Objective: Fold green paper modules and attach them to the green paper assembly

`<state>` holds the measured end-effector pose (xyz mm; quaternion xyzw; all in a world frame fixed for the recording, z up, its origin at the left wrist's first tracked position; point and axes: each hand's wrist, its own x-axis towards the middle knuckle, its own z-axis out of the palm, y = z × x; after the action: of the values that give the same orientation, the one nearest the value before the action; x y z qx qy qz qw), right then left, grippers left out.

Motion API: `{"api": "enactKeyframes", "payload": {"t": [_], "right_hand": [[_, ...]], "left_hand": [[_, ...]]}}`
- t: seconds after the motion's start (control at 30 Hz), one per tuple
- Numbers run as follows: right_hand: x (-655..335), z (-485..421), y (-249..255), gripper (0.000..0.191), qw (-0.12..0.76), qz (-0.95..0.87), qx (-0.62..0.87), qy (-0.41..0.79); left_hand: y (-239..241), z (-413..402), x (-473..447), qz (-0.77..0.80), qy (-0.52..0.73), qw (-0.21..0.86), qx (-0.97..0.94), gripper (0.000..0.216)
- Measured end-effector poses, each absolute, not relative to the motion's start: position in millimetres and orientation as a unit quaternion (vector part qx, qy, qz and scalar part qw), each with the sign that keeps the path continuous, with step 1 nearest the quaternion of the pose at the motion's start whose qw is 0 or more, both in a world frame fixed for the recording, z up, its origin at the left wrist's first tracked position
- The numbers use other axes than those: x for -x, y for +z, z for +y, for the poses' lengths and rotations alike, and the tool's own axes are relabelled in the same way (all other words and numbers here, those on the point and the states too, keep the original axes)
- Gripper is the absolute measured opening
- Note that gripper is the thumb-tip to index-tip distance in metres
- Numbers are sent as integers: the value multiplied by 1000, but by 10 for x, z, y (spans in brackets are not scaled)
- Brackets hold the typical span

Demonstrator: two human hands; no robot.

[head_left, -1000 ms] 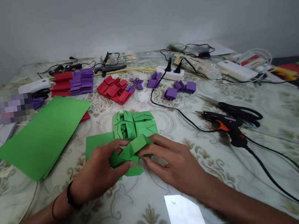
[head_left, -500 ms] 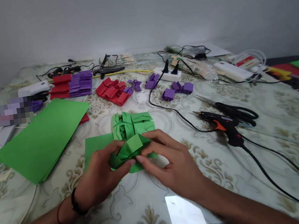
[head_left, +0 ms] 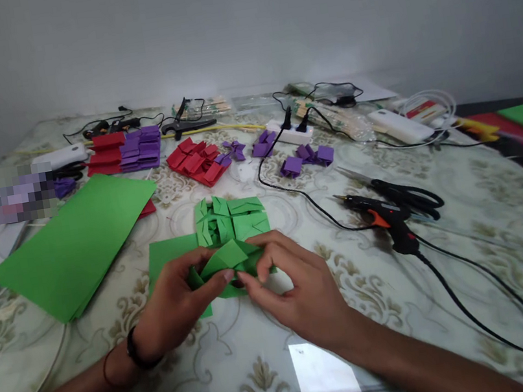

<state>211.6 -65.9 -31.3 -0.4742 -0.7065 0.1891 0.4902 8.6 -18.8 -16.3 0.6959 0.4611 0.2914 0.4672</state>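
Note:
Between my two hands is a partly folded piece of green paper (head_left: 229,254), its raised flap forming a point at the top. My left hand (head_left: 179,300) is closed on its left side, thumb lying along the near edge. My right hand (head_left: 298,282) pinches the right side, with the fingertips partly hidden by the paper. Just beyond stand green folded paper pieces (head_left: 250,222) set side by side. A flat green sheet (head_left: 162,253) lies partly under my left hand.
Left of me is a stack of green paper (head_left: 76,243). Red folded pieces (head_left: 197,161) and purple ones (head_left: 291,165) lie farther back. To the right are scissors (head_left: 403,194) and a glue gun (head_left: 387,216), its cord looping toward the table's front. A power strip (head_left: 298,133) stands behind.
The flap of the green paper has changed from a squarish fold to a pointed one. My right hand's index finger has bent more. The view has shifted slightly.

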Motion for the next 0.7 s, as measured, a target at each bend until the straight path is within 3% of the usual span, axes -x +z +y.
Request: {"api": "enactKeyframes", "payload": {"t": [0.17,0.33,0.57,0.7], "right_hand": [[-1994,-641,-332,36,558,-588,494,316],[-1926,-637,-266,20,467,-583,538,391],[-1963,-451,-257,13,482,-646,514,296],[-1893,-409,-338,14,495,-640,501,308]], "left_hand": [[-153,-197,-98,477,326,438,-688,25],[-137,-199,-82,478,348,411,-694,26],[-182,-164,-40,482,337,394,-707,21],[-208,-208,-48,481,325,398,-710,19]]}}
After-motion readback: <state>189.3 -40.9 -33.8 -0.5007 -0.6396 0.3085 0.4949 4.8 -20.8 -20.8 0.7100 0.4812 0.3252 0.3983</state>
